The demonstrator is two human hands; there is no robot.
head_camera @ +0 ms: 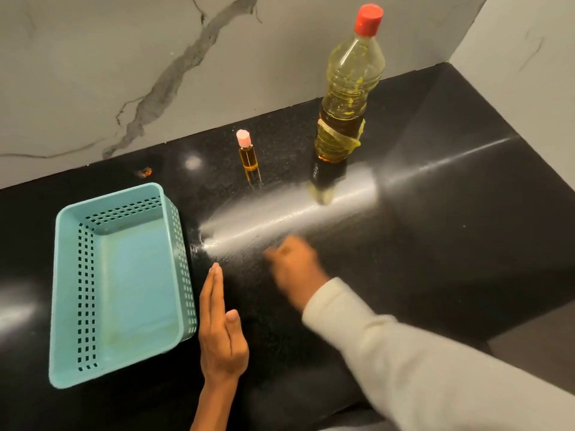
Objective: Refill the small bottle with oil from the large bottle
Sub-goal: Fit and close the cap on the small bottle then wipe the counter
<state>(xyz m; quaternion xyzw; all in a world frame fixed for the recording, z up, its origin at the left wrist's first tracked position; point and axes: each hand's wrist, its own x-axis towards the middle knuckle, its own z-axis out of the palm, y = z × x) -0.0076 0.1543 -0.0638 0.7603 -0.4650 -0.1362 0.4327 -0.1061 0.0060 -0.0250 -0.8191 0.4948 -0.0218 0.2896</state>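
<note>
A small glass bottle [248, 152] with amber oil and a pink cap stands upright on the black counter near the wall. To its right stands a tall plastic oil bottle [345, 98] with a red cap, partly filled with yellow oil. My left hand [221, 328] lies flat on its edge on the counter, fingers straight and together, holding nothing. My right hand [294, 269] is blurred, hovering over the counter below the two bottles, with fingers loosely curled and nothing in it. Neither hand touches a bottle.
A light blue perforated plastic basket [71, 293] sits on the counter just left of my left hand. A marble wall runs behind the bottles and a white side wall [516, 35] closes the right. A small orange spot [145, 172] lies near the back wall.
</note>
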